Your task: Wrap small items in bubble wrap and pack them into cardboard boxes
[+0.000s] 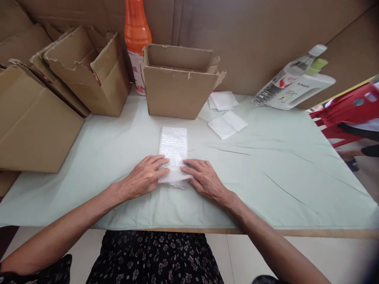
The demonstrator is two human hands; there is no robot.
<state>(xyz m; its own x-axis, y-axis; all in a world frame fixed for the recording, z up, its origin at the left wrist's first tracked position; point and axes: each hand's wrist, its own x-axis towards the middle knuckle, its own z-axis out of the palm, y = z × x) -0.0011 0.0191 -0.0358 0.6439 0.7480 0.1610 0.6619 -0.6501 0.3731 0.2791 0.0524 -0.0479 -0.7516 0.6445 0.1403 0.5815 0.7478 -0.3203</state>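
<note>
A clear bubble-wrap bag point(174, 144) lies flat on the table with its long side pointing away from me, its near end creased and slightly raised. My left hand point(145, 175) holds its left edge near that end, with the fingertips on the plastic. On the opposite edge, the fingers of my right hand point(207, 179) grip the near right corner, the thumb partly hidden. Beyond it to the right, a folded piece of bubble wrap point(227, 124) rests on the cloth, and a small stack of similar pieces point(222, 100) lies behind that.
An open cardboard box point(177, 92) stands beyond the bag. Several more boxes point(85, 75) crowd the left side. An orange-topped bottle point(137, 35) is at the back. A clear bottle point(284, 81) and a white jug point(304, 92) lean at the back right. Pale green cloth point(266, 165) covers the table.
</note>
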